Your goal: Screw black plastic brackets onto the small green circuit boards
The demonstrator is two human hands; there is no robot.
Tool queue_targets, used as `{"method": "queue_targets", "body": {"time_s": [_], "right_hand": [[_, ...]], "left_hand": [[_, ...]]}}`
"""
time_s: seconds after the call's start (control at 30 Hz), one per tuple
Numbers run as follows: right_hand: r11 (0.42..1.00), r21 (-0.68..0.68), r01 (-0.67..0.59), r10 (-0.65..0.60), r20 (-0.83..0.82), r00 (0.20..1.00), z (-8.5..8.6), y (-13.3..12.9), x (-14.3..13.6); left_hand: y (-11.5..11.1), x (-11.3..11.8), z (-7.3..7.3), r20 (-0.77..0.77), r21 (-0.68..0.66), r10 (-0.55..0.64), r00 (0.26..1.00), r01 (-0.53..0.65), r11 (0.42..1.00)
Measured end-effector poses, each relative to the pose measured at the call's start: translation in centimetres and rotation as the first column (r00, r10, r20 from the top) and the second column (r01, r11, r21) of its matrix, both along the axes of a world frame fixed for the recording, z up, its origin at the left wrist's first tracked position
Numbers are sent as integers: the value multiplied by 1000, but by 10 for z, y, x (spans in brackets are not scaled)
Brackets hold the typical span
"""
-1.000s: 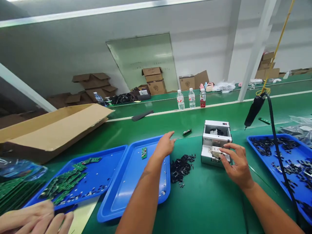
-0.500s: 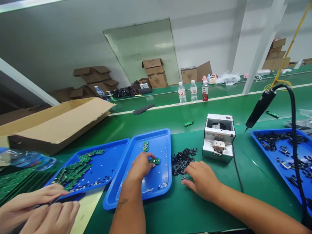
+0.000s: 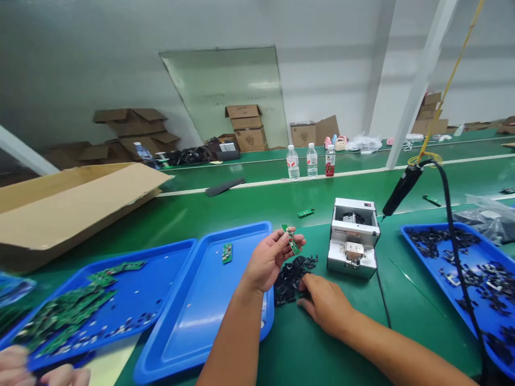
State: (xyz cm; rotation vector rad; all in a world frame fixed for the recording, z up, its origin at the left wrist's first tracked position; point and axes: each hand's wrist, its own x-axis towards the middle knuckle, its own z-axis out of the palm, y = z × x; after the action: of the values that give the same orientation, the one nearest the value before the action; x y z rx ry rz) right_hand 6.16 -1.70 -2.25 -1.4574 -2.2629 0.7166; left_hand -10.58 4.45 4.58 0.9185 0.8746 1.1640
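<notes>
A small green circuit board (image 3: 291,241) is pinched between the thumb and fingers of my left hand (image 3: 269,260), raised over the right edge of the middle blue tray (image 3: 209,300). My right hand (image 3: 326,304) rests on the green bench with its fingertips in a pile of small black plastic parts (image 3: 295,276). Those fingers are bent together, and whether a part is between them is hidden. A second circuit board (image 3: 227,253) lies in the middle tray.
A white machine (image 3: 354,238) stands right of the pile. An electric screwdriver (image 3: 402,190) hangs beside it. A right tray (image 3: 462,300) holds black parts; a left tray (image 3: 161,268) holds boards. A co-worker's blurred hands (image 3: 40,370) are at lower left. Bottles (image 3: 293,162) stand behind.
My left hand has lifted a circuit board from the middle tray and carried it right, beside the black pile. My right hand's fingers have moved into the pile. The view has shifted slightly.
</notes>
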Motion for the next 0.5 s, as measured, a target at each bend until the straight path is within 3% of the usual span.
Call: {"method": "queue_targets", "body": {"time_s": [0.1,0.23,0.37,0.43,0.5], "right_hand": [[998,-62,22,-33,-188,982,4,4,15],[990,-139,36,-98,-466,880,17,16,40],[965,-254,72,-241,-733,636,25,26,56],[953,-282,109,-298,-815,497,24,27,59],[948,-285,141,-318,-852,416,23,26,59]], "left_hand": [[-2,20,-7,179,-14,-29,983,32,999],[-13,29,-14,250,-19,-61,966,68,997],[-23,38,-18,243,-62,-56,968,73,995],[-25,45,-23,203,-72,-30,979,45,996],[-25,51,-29,130,-61,20,991,-12,998]]}}
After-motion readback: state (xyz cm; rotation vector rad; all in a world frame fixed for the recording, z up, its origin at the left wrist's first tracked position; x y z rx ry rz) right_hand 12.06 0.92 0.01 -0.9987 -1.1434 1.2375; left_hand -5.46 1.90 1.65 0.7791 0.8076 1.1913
